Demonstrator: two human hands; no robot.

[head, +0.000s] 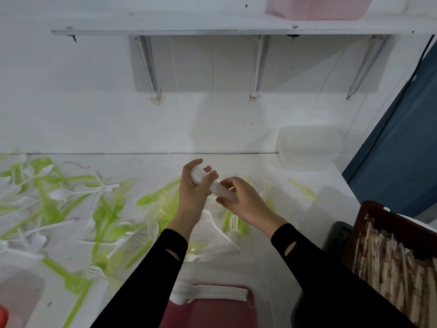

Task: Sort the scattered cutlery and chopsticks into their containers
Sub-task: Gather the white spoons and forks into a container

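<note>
Here, my left grip [192,192] curls round a white cutlery stack [222,191]. My right grip [246,202] pinches its other end above the worktop [142,166].

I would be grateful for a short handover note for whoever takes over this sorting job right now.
Left hand grips one end of a stack of white cutlery; right hand pinches the other end, above the counter.
Done: wrapped chopsticks sit in the brown tray; white forks lie at the red container's far edge.
To do: green and white pieces scattered on the counter.
</note>
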